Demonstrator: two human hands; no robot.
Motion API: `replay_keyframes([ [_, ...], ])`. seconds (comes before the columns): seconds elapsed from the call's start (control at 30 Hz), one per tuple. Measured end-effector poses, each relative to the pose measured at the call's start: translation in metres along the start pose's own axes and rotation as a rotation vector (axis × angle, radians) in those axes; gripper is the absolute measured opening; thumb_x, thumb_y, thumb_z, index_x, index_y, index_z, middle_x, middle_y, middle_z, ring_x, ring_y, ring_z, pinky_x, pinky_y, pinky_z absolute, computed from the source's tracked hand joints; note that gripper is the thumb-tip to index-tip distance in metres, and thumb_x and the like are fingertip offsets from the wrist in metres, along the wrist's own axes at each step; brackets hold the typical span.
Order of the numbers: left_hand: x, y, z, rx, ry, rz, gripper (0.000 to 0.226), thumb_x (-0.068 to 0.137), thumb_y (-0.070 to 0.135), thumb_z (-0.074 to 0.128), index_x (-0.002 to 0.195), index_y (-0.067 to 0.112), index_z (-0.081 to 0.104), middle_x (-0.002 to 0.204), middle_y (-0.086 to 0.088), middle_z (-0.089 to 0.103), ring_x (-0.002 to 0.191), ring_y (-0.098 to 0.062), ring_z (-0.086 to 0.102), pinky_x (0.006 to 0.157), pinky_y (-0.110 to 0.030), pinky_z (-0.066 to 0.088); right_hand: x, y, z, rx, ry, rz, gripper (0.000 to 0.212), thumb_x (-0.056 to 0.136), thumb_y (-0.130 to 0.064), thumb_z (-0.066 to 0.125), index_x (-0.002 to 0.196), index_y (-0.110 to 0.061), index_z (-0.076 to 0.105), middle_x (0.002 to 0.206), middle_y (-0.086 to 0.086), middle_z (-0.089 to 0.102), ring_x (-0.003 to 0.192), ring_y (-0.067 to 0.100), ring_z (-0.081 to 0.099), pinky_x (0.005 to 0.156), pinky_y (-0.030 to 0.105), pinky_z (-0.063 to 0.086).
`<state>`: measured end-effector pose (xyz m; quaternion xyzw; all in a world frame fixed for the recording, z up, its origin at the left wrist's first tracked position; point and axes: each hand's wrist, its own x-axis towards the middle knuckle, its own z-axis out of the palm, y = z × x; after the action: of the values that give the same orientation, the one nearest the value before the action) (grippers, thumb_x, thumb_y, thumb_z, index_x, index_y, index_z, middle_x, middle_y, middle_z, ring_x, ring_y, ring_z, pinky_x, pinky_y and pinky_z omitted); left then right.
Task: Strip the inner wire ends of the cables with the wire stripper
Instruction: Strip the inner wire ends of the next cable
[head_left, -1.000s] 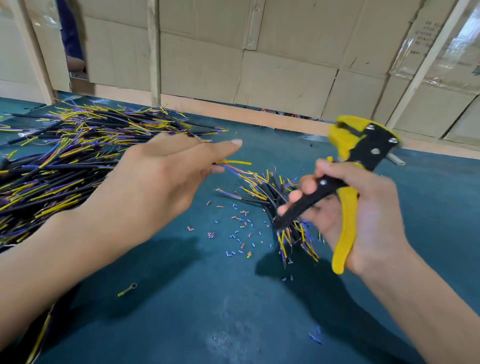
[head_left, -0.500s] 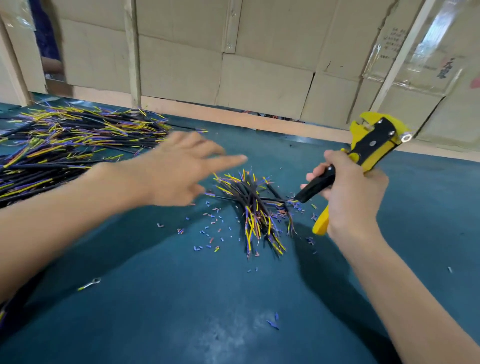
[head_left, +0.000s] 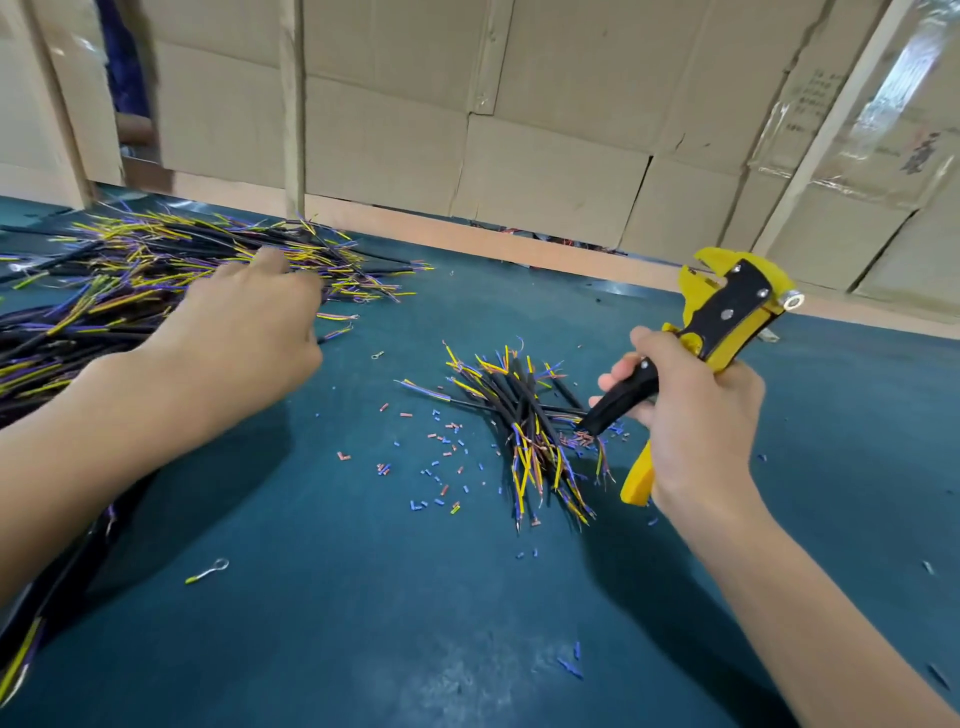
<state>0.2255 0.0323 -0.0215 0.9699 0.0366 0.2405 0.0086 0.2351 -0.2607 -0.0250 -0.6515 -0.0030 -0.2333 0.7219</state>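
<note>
Though light and limp, cables (head_left: 156, 280) tangle: pinch one black sheath. Left hand (head_left: 244, 332) open above pile; right hand (head_left: 696, 415) grips wire stripper (head_left: 722, 317).

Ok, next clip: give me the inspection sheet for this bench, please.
Surface: teal mat, scuffed near the front edge.
Job's things: yellow wire stripper; small cable pile at centre.
Clutter: insulation offcuts; loose ring terminal.
Hands: right hand grips the stripper; left hand reaches over the large pile, grasp hidden.
Cables: large cable pile at left.
Surroundings: cardboard boxes behind the bench.
</note>
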Motion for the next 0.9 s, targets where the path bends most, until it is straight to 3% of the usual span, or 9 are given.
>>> replay_keyframes([
  [0.07,-0.003,0.011,-0.007,-0.259,0.153,0.204,0.033,0.093,0.003,0.053,0.124,0.006,0.063,0.112,-0.015,0.052,0.099,-0.039,0.058,0.092,-0.044,0.047,0.002,0.001,-0.002,-0.005,-0.021,-0.011,0.044,0.092,-0.012,0.067,0.049,-0.023,0.067,0.053,0.003,0.061,0.056,0.023,0.064,0.076,0.063,0.06],
  [0.17,-0.013,0.033,-0.015,-0.474,0.213,0.503,0.035,0.097,-0.002,0.053,0.13,0.003,0.062,0.109,-0.011,0.055,0.097,-0.021,0.055,0.097,-0.021,0.04,0.003,0.0,-0.004,-0.013,-0.176,-0.054,0.04,0.094,-0.01,0.068,0.056,-0.021,0.071,0.057,0.006,0.064,0.06,0.025,0.067,0.066,0.05,0.063],
  [0.23,-0.019,0.042,-0.014,-0.547,0.186,0.604,0.036,0.099,0.0,0.049,0.133,0.003,0.06,0.108,-0.009,0.056,0.097,-0.02,0.056,0.096,-0.023,0.043,0.0,-0.002,-0.003,0.045,-0.321,-0.023,0.026,0.09,-0.011,0.074,0.065,-0.017,0.074,0.065,0.013,0.068,0.062,0.03,0.067,0.062,0.044,0.062],
  [0.33,-0.024,0.051,-0.012,-0.599,0.163,0.7,0.039,0.1,0.006,0.046,0.138,0.005,0.056,0.105,-0.003,0.056,0.093,-0.018,0.056,0.089,-0.026,0.046,-0.008,-0.004,0.001,0.139,-0.481,0.032,0.012,0.08,-0.011,0.076,0.069,-0.015,0.072,0.082,0.023,0.072,0.066,0.034,0.066,0.066,0.049,0.061],
  [0.5,-0.031,0.059,-0.014,-0.683,0.181,0.697,0.038,0.102,0.014,0.047,0.139,0.017,0.053,0.103,0.007,0.06,0.092,-0.012,0.061,0.079,-0.021,0.047,-0.016,-0.006,0.006,0.233,-0.536,0.024,0.02,0.075,0.001,0.075,0.069,-0.017,0.068,0.082,0.019,0.069,0.064,0.034,0.063,0.068,0.05,0.059],
  [0.63,-0.037,0.065,-0.015,-0.749,0.14,0.627,0.03,0.097,0.027,0.061,0.127,0.02,0.06,0.091,0.022,0.057,0.085,0.012,0.055,0.074,-0.005,0.041,-0.017,-0.008,0.007,0.224,-0.487,0.011,0.02,0.072,0.003,0.075,0.071,-0.014,0.066,0.078,0.018,0.067,0.065,0.035,0.063,0.069,0.051,0.059],
  [0.77,-0.042,0.069,-0.014,-0.846,0.078,0.561,0.024,0.097,0.028,0.061,0.119,0.02,0.063,0.08,0.015,0.069,0.052,-0.003,0.061,0.05,-0.014,0.045,-0.021,-0.009,0.008,0.196,-0.51,-0.006,0.022,0.073,0.003,0.073,0.071,-0.017,0.067,0.079,0.019,0.066,0.064,0.033,0.064,0.071,0.053,0.06],
  [0.9,-0.044,0.072,-0.012,-0.904,0.046,0.499,0.015,0.1,0.021,0.062,0.114,0.017,0.065,0.08,0.009,0.073,0.055,-0.003,0.068,0.047,-0.012,0.044,-0.025,-0.009,0.011,0.184,-0.535,-0.002,0.02,0.073,0.003,0.072,0.074,-0.015,0.064,0.079,0.017,0.066,0.063,0.034,0.065,0.075,0.066,0.059],
])
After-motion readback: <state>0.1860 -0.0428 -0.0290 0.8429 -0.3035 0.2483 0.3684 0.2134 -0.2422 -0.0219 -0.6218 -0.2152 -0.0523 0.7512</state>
